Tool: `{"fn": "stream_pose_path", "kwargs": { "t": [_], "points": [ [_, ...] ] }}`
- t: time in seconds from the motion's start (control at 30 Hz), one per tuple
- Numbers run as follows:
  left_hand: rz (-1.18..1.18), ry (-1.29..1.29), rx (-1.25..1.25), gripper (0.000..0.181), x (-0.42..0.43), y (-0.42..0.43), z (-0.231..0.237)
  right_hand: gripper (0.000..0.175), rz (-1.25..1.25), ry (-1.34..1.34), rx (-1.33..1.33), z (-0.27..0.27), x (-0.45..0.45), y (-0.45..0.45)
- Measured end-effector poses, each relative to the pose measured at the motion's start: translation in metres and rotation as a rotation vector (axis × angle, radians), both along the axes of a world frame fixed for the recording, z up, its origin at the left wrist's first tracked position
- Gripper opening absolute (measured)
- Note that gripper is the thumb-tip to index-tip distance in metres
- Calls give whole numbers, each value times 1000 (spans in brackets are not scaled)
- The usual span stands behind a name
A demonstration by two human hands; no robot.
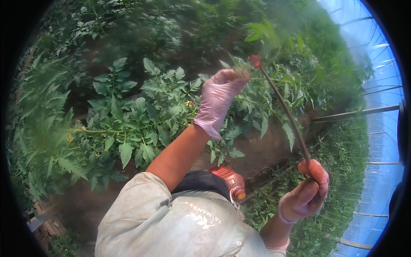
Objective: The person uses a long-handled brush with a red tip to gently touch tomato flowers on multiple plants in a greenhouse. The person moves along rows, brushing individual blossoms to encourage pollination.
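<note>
My left hand (223, 93), in a thin translucent glove, is raised to a tomato plant (253, 85), its fingertips pinched at the stem and leaves near a flower cluster. What lies between the fingertips is blurred and partly hidden. My right hand (308, 196), also gloved, grips the lower end of a slim dark stick (285, 106). The stick slants up and left to a red, wet-looking tip (255, 61), just right of my left fingertips. At my waist hangs a red plastic bottle (232, 181) with an orange mouth, on a white cord.
Leafy tomato plants (138, 112) spread across the left and middle, with small yellow flowers (189, 103), one marked red. Bare soil (260, 151) shows between rows. More plants (340, 180) grow at right, under a greenhouse film wall (382, 138) with metal bars (356, 113).
</note>
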State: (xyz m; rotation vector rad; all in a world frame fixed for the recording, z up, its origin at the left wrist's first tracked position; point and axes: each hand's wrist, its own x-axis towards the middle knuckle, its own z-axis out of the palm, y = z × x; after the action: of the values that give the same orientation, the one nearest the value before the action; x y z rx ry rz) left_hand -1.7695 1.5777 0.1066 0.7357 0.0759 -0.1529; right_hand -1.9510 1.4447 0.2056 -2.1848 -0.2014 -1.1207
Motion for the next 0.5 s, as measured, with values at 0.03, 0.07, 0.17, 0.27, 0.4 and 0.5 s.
{"fn": "stream_pose_path", "kwargs": {
  "t": [0.03,0.07,0.17,0.27,0.4,0.5],
  "points": [
    [-9,1,8,12,1,1,1,34,8,3,47,1,2,0],
    [-21,-21,-33,12,1,2,1,33,23,11,92,1,5,-1],
    [-56,-65,-125,14,1,4,1,30,31,55,229,2,10,-3],
    [-81,-66,-149,14,1,4,-1,32,-20,76,267,1,10,-5],
    [-65,-51,-112,13,4,1,-5,35,-4,74,238,7,9,-10],
    [-39,-42,-129,13,7,1,-10,37,-140,-69,167,23,2,-6]
  ]
}}
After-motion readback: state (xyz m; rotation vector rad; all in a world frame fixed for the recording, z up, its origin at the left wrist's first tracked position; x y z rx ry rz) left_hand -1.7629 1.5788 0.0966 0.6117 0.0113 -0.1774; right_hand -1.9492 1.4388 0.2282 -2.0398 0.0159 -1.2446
